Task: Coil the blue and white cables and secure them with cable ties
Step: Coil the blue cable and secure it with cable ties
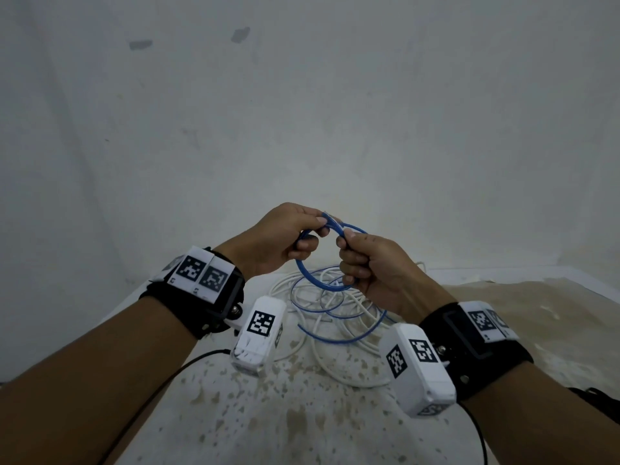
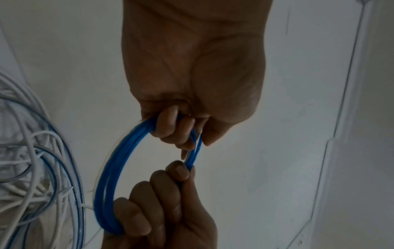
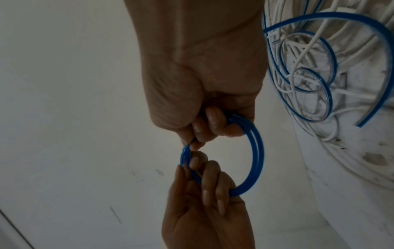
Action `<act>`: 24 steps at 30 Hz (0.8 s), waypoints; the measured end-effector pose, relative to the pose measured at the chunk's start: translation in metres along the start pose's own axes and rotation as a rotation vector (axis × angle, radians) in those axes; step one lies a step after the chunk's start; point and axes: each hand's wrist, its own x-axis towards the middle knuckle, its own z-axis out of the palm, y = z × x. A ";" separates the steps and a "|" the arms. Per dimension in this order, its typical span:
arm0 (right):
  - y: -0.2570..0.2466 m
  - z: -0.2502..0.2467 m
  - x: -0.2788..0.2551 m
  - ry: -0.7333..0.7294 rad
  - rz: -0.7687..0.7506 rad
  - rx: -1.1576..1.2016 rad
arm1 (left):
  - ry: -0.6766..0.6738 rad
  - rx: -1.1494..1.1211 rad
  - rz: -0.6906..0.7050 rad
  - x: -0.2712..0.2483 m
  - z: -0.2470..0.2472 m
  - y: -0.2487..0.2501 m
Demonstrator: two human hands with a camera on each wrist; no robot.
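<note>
A small coil of blue cable (image 1: 309, 274) hangs in the air between both hands, above the table. My left hand (image 1: 302, 236) grips the coil's upper left part, with fingers curled round the strands (image 2: 175, 129). My right hand (image 1: 352, 260) grips the right side, and its fingers (image 3: 213, 123) wrap the strands. The same blue coil (image 2: 108, 168) (image 3: 258, 155) shows in both wrist views. The rest of the blue cable (image 1: 349, 340) trails down in loose loops. These loops lie tangled with the white cable (image 1: 320, 360) on the table. I see no cable tie.
The round white table (image 1: 268, 414) is speckled with brown stains, and the loose cable pile (image 3: 315, 80) lies at its far side. A plain pale wall (image 1: 302, 112) stands close behind. A thin black wire (image 1: 188, 364) runs under my left forearm.
</note>
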 end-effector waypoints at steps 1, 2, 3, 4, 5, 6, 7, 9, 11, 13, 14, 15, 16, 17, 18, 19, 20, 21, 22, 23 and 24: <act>0.000 0.001 0.000 0.003 -0.010 -0.021 | -0.002 0.029 0.013 0.000 0.001 0.000; 0.000 0.003 0.000 0.004 -0.021 -0.043 | 0.021 0.071 0.030 0.000 0.003 0.000; 0.000 0.004 0.001 0.003 -0.030 -0.065 | 0.067 0.113 0.049 0.000 0.006 0.000; -0.001 0.005 0.001 0.001 -0.040 -0.086 | 0.122 0.142 0.070 0.001 0.008 -0.002; 0.000 0.007 0.002 0.004 -0.051 -0.105 | 0.169 0.155 0.090 0.002 0.010 -0.003; 0.000 0.008 0.002 0.012 -0.061 -0.120 | 0.206 0.159 0.107 0.004 0.011 -0.006; 0.001 0.009 0.002 0.026 -0.069 -0.133 | 0.232 0.160 0.119 0.005 0.012 -0.007; 0.001 0.010 0.001 0.046 -0.056 -0.150 | 0.271 0.175 0.139 0.007 0.012 -0.008; -0.001 0.008 -0.003 0.039 0.023 -0.206 | 0.303 0.190 0.161 0.008 0.009 -0.008; -0.006 0.003 -0.008 0.058 0.111 -0.351 | 0.328 0.202 0.164 0.007 0.003 -0.008; -0.009 0.001 -0.011 0.095 0.110 -0.460 | 0.337 0.210 0.159 0.007 0.000 -0.008; -0.012 -0.002 -0.012 0.163 0.060 -0.577 | 0.339 0.218 0.154 0.006 -0.002 -0.008; -0.015 -0.004 -0.011 0.271 -0.037 -0.684 | 0.336 0.223 0.152 0.006 -0.004 -0.008; -0.018 -0.007 -0.008 0.399 -0.173 -0.782 | 0.328 0.222 0.153 0.006 -0.005 -0.009; -0.022 -0.009 -0.004 0.499 -0.302 -0.861 | 0.316 0.220 0.154 0.006 -0.004 -0.010; -0.027 -0.010 -0.001 0.528 -0.378 -0.902 | 0.303 0.218 0.158 0.006 -0.003 -0.011; -0.031 -0.008 0.002 0.488 -0.384 -0.905 | 0.293 0.215 0.164 0.007 -0.001 -0.011; -0.034 -0.006 0.003 0.404 -0.337 -0.882 | 0.284 0.210 0.168 0.007 0.002 -0.010; -0.034 -0.005 0.005 0.316 -0.270 -0.835 | 0.279 0.206 0.171 0.008 0.004 -0.009; -0.033 -0.004 0.005 0.253 -0.210 -0.777 | 0.277 0.206 0.175 0.008 0.006 -0.007; -0.033 -0.004 0.005 0.218 -0.173 -0.723 | 0.280 0.214 0.182 0.007 0.007 -0.006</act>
